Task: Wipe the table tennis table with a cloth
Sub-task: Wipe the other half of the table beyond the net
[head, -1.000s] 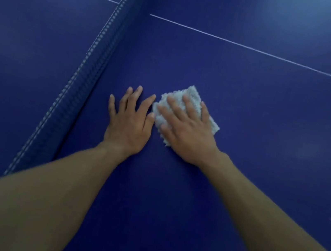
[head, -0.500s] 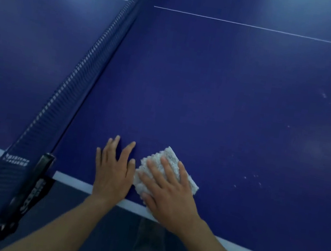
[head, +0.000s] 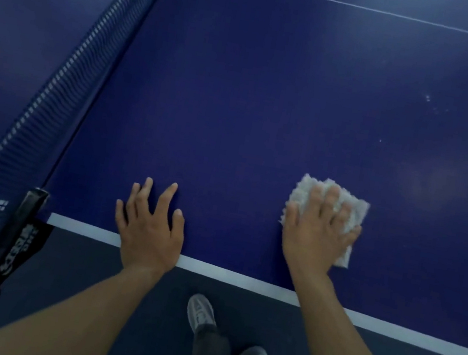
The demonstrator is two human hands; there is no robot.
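The blue table tennis table (head: 268, 106) fills most of the head view. Its white edge line runs across the lower part. A folded white cloth (head: 353, 210) lies on the table close to that near edge, at the right. My right hand (head: 317, 230) presses flat on the cloth with spread fingers and covers most of it. My left hand (head: 150, 225) rests flat on the bare table near the edge, fingers apart, holding nothing, well to the left of the cloth.
The dark net (head: 66, 83) runs diagonally up the left side, with its black clamp post (head: 16, 238) at the table's edge. White specks (head: 427, 97) dot the table at the right. My shoes (head: 200, 311) stand on the dark floor below the edge.
Both hands have come back from beside the net towards the near edge. The right hand has then slid the cloth to the right, away from the left hand.
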